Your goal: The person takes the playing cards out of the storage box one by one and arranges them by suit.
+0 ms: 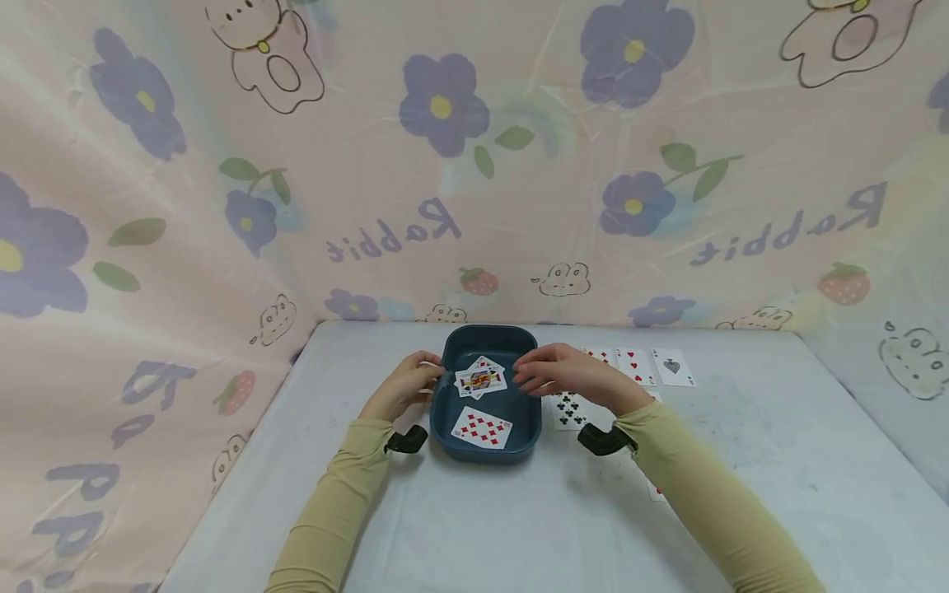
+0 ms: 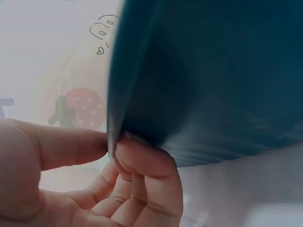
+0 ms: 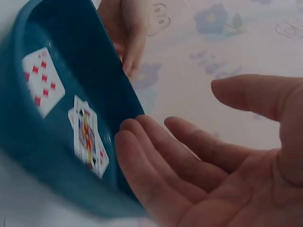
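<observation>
While pinching the left rim of the dark blue tray point(image 1: 485, 455) between thumb and fingers of the left hand point(image 1: 405, 387), presumably to steady it on the bench point(image 1: 474, 527), holds the right hand point(image 1: 567, 375) at the opposite rim with fingers loosely extended and thumb well apart, gripping nothing visible. Has in the tray a court card point(image 1: 480, 380) overlapping at least one other, plus a separate diamond card point(image 1: 483, 428), all face up, perhaps for reading at a glance. Right of the tray, has a heart card point(image 1: 635, 366) beside an ace of spades point(image 1: 673, 366), likely spaced for telling apart. Hides part of a club card point(image 1: 569, 410) behind the right arm and most of a red-marked card point(image 1: 656, 492) behind the right sleeve point(image 1: 712, 494); cannot count any others there. At the right rim, cannot tell touch from mere overlap. In the left wrist view, loses the tray's contents entirely.
</observation>
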A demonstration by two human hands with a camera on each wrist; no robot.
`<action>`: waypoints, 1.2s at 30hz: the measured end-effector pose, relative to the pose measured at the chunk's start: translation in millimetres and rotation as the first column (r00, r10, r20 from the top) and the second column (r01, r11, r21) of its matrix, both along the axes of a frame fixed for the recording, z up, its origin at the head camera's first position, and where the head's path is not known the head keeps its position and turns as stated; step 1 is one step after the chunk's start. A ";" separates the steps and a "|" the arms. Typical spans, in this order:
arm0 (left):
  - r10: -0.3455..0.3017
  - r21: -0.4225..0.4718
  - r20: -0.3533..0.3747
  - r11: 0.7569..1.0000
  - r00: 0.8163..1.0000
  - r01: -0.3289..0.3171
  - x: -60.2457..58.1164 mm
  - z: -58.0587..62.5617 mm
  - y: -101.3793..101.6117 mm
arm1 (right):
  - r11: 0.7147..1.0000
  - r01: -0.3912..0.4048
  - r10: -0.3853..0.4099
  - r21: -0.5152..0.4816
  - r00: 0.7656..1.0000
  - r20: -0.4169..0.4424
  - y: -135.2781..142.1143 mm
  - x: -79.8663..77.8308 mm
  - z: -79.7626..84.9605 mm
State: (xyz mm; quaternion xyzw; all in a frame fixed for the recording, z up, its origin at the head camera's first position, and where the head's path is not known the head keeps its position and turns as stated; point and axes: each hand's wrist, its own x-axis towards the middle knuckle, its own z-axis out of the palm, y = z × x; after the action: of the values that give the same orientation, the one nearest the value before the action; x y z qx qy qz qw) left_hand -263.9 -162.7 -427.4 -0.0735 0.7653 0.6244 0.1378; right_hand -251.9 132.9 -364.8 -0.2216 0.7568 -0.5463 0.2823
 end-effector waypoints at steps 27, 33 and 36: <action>-0.018 0.025 -0.024 1.000 1.000 0.019 0.8 -6.7 -1.1 | 0.915 -0.089 0.094 0.394 0.996 0.006 -93.3 -25.8 -42.0; -0.020 0.018 -0.033 1.000 0.999 0.021 1.3 -7.5 -1.7 | 0.911 -0.138 0.136 0.389 0.990 0.033 -93.2 -24.7 -44.4; -0.015 0.012 -0.036 1.000 0.999 0.016 2.7 -6.8 -1.7 | 0.908 -0.145 0.140 0.394 0.989 0.042 -93.2 -24.0 -45.8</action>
State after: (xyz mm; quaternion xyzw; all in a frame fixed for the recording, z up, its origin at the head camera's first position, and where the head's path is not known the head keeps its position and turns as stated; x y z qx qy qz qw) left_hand -261.2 -164.4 -434.2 -0.0556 0.7642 0.6294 0.1293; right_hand -275.9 39.8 -410.6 -0.2112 0.8314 -0.3615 0.3654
